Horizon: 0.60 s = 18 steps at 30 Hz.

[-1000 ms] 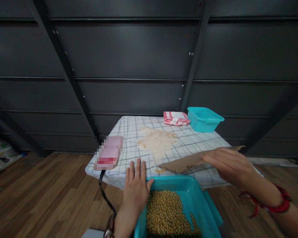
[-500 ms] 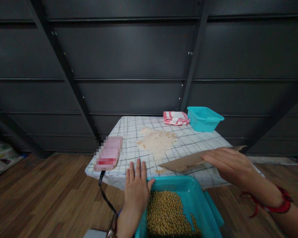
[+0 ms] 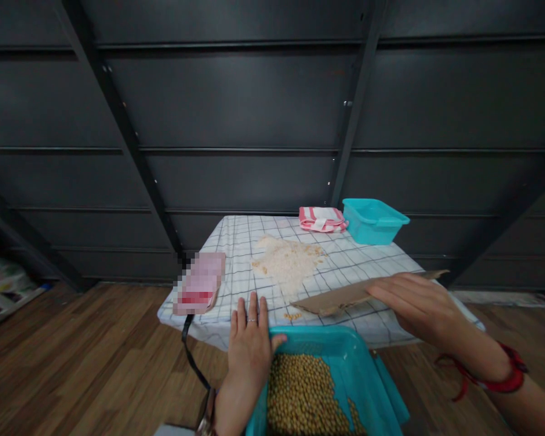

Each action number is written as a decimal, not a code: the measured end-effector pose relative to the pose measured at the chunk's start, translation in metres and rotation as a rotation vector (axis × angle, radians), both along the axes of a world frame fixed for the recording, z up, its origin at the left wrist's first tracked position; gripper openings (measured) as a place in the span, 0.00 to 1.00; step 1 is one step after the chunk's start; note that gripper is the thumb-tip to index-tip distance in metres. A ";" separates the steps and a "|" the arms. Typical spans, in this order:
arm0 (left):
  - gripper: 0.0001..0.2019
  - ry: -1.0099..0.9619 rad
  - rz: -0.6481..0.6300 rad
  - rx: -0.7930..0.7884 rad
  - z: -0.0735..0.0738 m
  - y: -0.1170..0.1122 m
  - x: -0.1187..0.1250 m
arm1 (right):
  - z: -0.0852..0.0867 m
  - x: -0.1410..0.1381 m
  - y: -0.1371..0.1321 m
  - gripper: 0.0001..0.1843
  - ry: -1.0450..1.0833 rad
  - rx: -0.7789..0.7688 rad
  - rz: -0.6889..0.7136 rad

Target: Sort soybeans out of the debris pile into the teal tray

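Observation:
My left hand [image 3: 251,345] lies flat with fingers stretched out at the table's front edge. Its thumb reaches over the rim of a teal tub [image 3: 315,332] that holds many round yellow-brown beans [image 3: 302,393]. In my right hand [image 3: 413,303] is a piece of brown cardboard [image 3: 333,298], its long edge low over the cloth. A pile of white grains, like rice [image 3: 288,263], with yellow bits at its sides, is spread beyond the cardboard's left end. A few yellow beans [image 3: 293,316] lie on the cloth just behind the tub's rim.
A white checked cloth [image 3: 236,233] covers the table. At the back right sit a folded pink-and-white towel [image 3: 322,219] and a smaller turquoise basin [image 3: 376,233]. A pink, partly blurred-out object [image 3: 204,275] lies at the left edge, a black strap [image 3: 193,354] hanging below it.
My left thumb has spread slightly further over the tub's rim. My right hand and the cardboard stay nearly in place, and the view has tilted up a little.

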State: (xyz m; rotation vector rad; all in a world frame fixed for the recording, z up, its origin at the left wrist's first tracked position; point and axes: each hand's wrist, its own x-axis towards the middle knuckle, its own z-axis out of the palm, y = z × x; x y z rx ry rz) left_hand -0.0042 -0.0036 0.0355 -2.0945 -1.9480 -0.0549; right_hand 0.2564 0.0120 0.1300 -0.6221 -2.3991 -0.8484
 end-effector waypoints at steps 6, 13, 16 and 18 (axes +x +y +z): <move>0.33 0.007 0.014 -0.019 0.003 0.000 0.000 | 0.003 -0.003 -0.002 0.20 0.003 -0.004 -0.027; 0.31 -0.006 0.015 0.021 0.000 0.001 0.001 | 0.001 -0.002 0.000 0.17 0.011 0.006 -0.003; 0.29 0.013 0.024 0.052 -0.003 0.001 0.003 | 0.001 -0.003 0.002 0.17 0.004 0.021 0.006; 0.29 0.014 0.042 0.059 -0.005 0.001 0.004 | 0.002 -0.004 0.001 0.18 0.008 0.028 0.016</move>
